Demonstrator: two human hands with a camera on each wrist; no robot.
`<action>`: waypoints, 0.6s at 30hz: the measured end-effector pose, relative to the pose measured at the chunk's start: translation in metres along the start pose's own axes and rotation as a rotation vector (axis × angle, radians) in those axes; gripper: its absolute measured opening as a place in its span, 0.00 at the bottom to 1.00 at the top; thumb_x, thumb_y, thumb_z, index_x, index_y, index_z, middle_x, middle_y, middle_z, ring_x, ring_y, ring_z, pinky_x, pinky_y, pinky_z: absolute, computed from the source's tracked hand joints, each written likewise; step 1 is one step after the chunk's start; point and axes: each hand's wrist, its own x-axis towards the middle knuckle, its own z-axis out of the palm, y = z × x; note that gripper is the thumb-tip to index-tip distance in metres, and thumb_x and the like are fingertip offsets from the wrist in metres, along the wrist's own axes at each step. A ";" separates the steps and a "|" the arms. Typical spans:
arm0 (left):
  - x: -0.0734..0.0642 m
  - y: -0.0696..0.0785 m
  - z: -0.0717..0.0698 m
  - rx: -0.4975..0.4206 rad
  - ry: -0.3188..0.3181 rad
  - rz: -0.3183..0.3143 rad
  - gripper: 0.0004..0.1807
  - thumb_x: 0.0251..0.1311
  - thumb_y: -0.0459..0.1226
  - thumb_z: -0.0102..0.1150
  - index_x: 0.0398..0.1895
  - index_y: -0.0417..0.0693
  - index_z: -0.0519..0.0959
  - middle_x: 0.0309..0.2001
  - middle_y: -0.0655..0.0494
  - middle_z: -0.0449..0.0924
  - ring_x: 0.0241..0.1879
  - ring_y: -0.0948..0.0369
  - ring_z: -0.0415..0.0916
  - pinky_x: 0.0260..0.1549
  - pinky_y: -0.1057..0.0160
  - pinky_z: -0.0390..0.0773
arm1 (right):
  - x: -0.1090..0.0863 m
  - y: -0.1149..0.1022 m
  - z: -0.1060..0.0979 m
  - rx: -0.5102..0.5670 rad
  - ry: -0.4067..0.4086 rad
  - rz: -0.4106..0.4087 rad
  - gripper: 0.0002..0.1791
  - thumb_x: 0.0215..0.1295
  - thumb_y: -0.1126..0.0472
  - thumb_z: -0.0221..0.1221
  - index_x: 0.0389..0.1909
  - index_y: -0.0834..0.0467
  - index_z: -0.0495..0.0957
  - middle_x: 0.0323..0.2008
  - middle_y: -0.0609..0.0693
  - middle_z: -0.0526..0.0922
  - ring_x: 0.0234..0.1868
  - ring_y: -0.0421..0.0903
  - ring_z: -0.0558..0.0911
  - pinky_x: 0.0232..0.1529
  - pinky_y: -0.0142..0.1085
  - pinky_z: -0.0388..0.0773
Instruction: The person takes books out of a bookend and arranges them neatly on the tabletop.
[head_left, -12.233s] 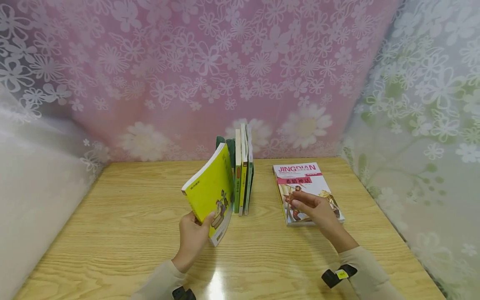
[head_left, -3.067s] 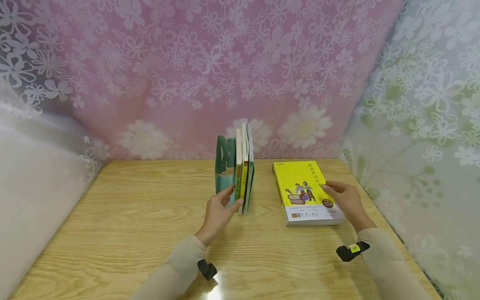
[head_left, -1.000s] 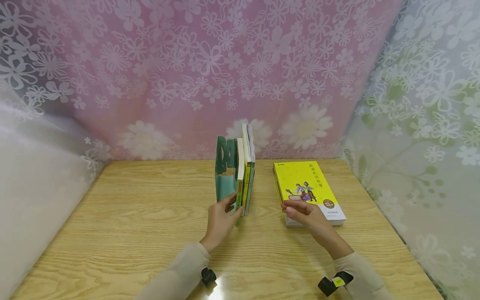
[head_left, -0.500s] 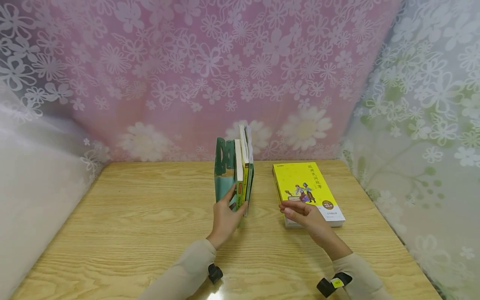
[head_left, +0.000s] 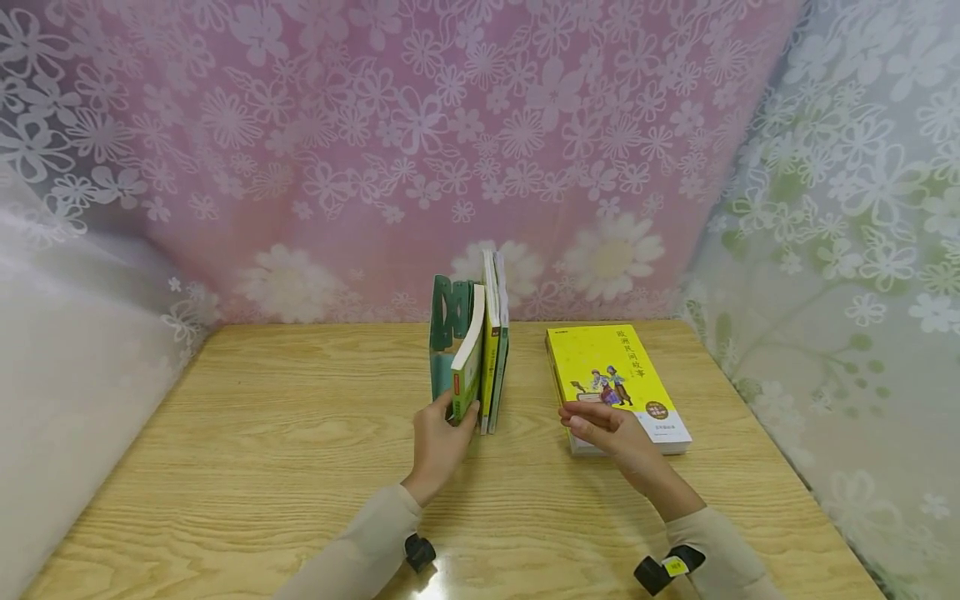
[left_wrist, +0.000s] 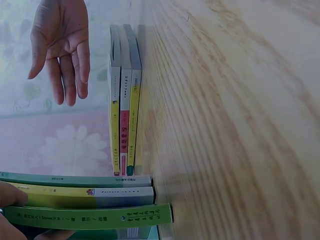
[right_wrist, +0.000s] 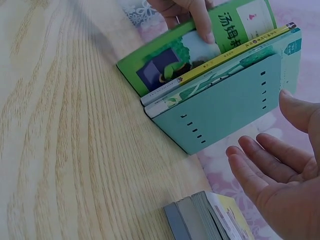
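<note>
My left hand pinches a green book by its spine, fingers on one side and thumb on the other. This book leans out leftward from two upright books, one with a yellow spine and one with a green spine. A green bookend stands around them; its perforated side plate shows in the right wrist view. My right hand, fingers loosely extended and holding nothing, hovers over the near left corner of a yellow book. That book tops a flat stack, whose three spines show in the left wrist view.
The wooden table stretches out on both sides of the bookend. Behind it hangs a pink floral curtain, and a white floral one borders the right edge.
Earlier, the yellow book went from my left hand onto the right stack. In the last second my left hand has drawn the green book leftward, away from the upright pair. My right hand barely moves.
</note>
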 end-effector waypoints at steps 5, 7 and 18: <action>-0.005 0.002 -0.012 -0.003 0.002 0.002 0.15 0.59 0.31 0.64 0.48 0.31 0.80 0.36 0.39 0.85 0.26 0.51 0.84 0.20 0.69 0.81 | 0.001 0.000 0.001 0.007 -0.007 0.000 0.29 0.72 0.56 0.54 0.64 0.72 0.64 0.61 0.68 0.71 0.56 0.43 0.79 0.53 0.24 0.75; -0.007 0.003 -0.017 0.002 0.011 0.005 0.16 0.58 0.31 0.65 0.49 0.31 0.80 0.40 0.38 0.84 0.33 0.51 0.85 0.26 0.66 0.84 | 0.001 -0.001 0.001 0.014 -0.007 0.009 0.29 0.71 0.56 0.54 0.65 0.72 0.64 0.61 0.68 0.71 0.57 0.43 0.79 0.53 0.24 0.75; -0.017 0.001 -0.038 -0.095 0.041 -0.082 0.16 0.55 0.30 0.67 0.48 0.33 0.82 0.43 0.39 0.84 0.42 0.52 0.83 0.33 0.64 0.84 | 0.001 -0.002 0.002 -0.001 -0.029 -0.014 0.27 0.72 0.57 0.53 0.64 0.71 0.65 0.61 0.67 0.72 0.56 0.42 0.79 0.53 0.24 0.74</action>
